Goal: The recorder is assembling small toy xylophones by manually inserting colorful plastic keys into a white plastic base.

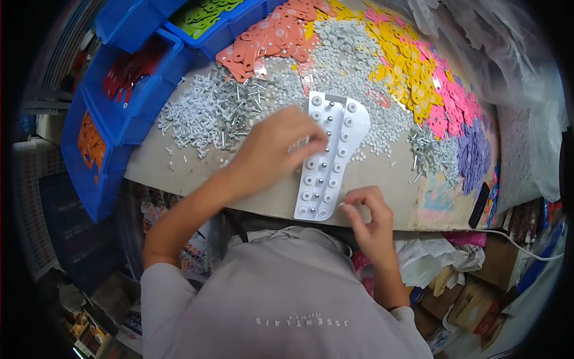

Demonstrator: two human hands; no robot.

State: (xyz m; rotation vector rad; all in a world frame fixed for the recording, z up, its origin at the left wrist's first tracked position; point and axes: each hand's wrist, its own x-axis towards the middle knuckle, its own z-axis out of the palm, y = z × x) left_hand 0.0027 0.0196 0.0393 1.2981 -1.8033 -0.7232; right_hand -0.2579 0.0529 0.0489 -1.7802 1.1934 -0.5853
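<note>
A long white plastic jig plate [335,128] with two rows of round sockets lies on the table in front of me; small grey discs and pins sit in many sockets. My left hand [276,148] rests over the plate's left row near its middle, fingertips pressed down on the sockets. My right hand [368,209] is at the plate's near right corner, fingers pinched together, with a small grey part at their tips. Whether the left hand holds a part is hidden by its fingers.
Heaps of small grey discs [335,66] and metal pins [221,110] lie behind the plate. Orange [269,39], yellow [400,60], pink [457,99] and purple [475,149] flat plastic pieces are piled beyond. Blue bins [128,102] stand on the left. Clear plastic bags [514,66] lie at right.
</note>
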